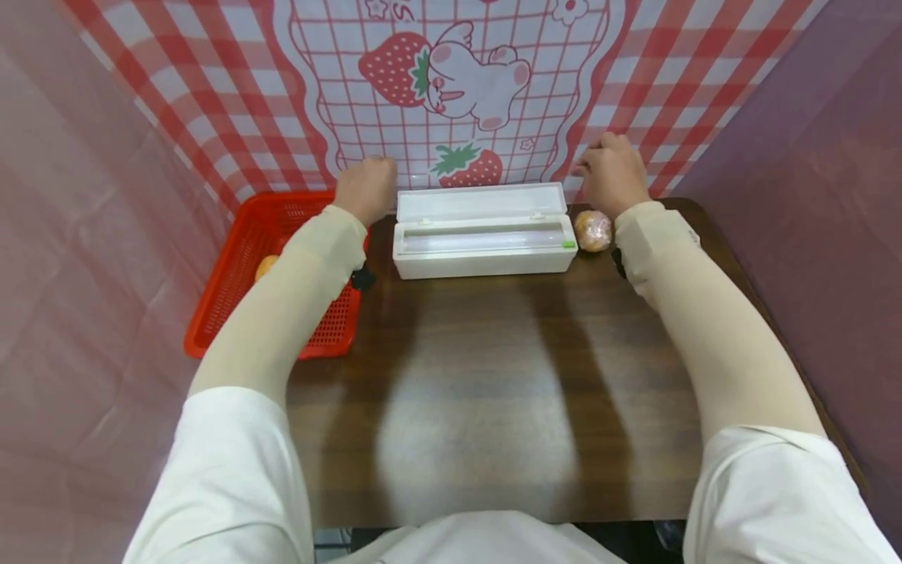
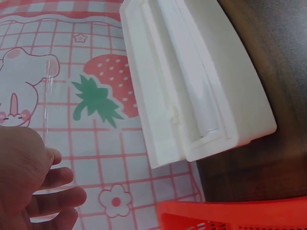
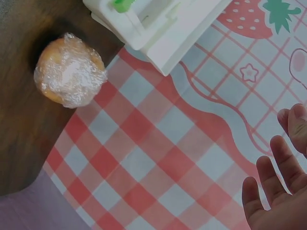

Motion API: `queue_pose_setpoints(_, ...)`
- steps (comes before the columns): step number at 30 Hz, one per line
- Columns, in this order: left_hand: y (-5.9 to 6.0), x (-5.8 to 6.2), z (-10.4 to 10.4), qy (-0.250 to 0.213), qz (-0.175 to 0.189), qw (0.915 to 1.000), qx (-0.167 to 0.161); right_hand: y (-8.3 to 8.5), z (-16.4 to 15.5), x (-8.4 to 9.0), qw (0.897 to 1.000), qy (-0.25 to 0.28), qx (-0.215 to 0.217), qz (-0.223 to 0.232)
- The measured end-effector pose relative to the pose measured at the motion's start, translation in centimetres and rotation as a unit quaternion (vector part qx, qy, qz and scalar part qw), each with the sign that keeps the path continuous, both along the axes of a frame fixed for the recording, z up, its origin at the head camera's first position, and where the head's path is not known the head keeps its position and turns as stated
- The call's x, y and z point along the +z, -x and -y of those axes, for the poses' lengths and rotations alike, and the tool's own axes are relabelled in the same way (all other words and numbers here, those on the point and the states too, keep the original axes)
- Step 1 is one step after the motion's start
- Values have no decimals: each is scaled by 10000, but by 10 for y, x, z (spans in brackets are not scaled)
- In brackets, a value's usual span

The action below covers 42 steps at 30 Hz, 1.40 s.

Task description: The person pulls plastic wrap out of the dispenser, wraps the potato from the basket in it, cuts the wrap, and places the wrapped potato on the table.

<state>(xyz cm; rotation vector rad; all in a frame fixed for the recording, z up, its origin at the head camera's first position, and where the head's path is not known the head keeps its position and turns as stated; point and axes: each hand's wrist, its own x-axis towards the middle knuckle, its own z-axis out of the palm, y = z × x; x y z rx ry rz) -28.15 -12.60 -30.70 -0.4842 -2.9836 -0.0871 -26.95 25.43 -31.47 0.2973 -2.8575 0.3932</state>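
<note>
A white cling film dispenser (image 1: 486, 264) stands at the table's back edge, its lid (image 1: 482, 202) raised and a clear roll (image 1: 486, 240) inside. Beyond its left end, my left hand (image 1: 366, 188) pinches the edge of nearly invisible cling film (image 2: 47, 105) between thumb and forefinger. Past the right end, my right hand (image 1: 611, 174) is raised with thumb and forefinger tips together and the other fingers spread. Whether film lies between those tips I cannot tell. Below the right hand sits a round, orange-brown item wrapped in crinkled film (image 3: 71, 72).
A red plastic basket (image 1: 204, 317) stands on the left, partly under my left forearm, with an orange-yellow item (image 1: 265, 266) in it. Behind the dispenser hangs a red-and-white checked cloth (image 1: 211, 94). Brown wooden table (image 1: 479, 376) stretches towards me.
</note>
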Motion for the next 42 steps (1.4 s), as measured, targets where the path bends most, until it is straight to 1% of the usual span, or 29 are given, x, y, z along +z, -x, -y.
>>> queue_pose_setpoints(4,0,8,-1,12,-3,10000,-29,1,-1,5,9997,35,92,-216)
queue_pose_setpoints(8,-1,15,-2,52,4,10000,6,1,-2,9,9996,89,87,-260)
queue_pose_setpoints(11,-1,20,-3,78,-66,9999,48,2,-3,13,9994,110,77,-310)
queue_pose_setpoints(18,0,31,-3,-29,-12,10000,-15,2,-1,23,9998,162,-47,-82)
queue_pose_setpoints(23,0,40,-3,38,-70,10000,12,3,1,32,9998,108,-43,-149)
queue_pose_setpoints(32,-2,55,-4,89,4,10000,13,1,0,47,9998,24,-164,-104)
queue_pose_setpoints(37,-3,62,-3,123,-11,9999,40,3,2,55,9995,21,-275,-157)
queue_pose_setpoints(42,-6,71,-3,118,-97,9999,-47,2,2,61,9988,-22,-251,-422)
